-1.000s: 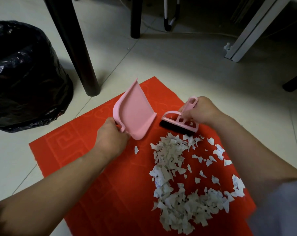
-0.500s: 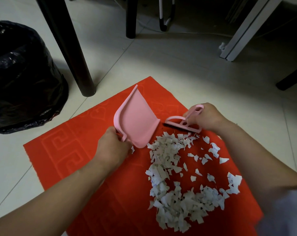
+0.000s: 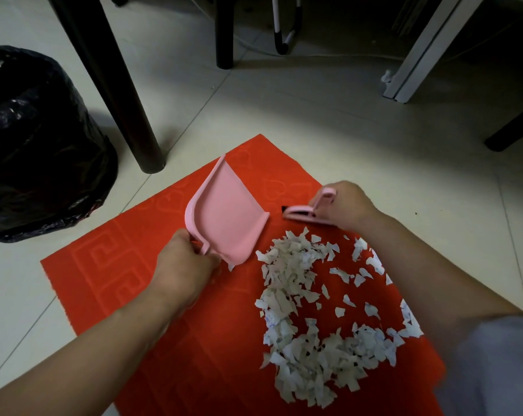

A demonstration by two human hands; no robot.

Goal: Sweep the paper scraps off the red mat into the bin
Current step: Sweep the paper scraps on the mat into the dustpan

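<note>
White torn paper scraps (image 3: pixel 311 322) are lying heaped on the red embossed mat (image 3: pixel 110 265), just right of the pink plastic dustpan (image 3: pixel 227 217). I'm seeing my left hand (image 3: pixel 182 265) curling its fingers round the dustpan's handle, tilting it. My right hand (image 3: pixel 344 205) is gripping the small pink hand brush (image 3: pixel 302 213) just beyond the scraps, with the black-bagged bin (image 3: pixel 35 139) standing well left of the mat.

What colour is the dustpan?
Pink, seen in the head view: the dustpan is held by the left hand.
</note>
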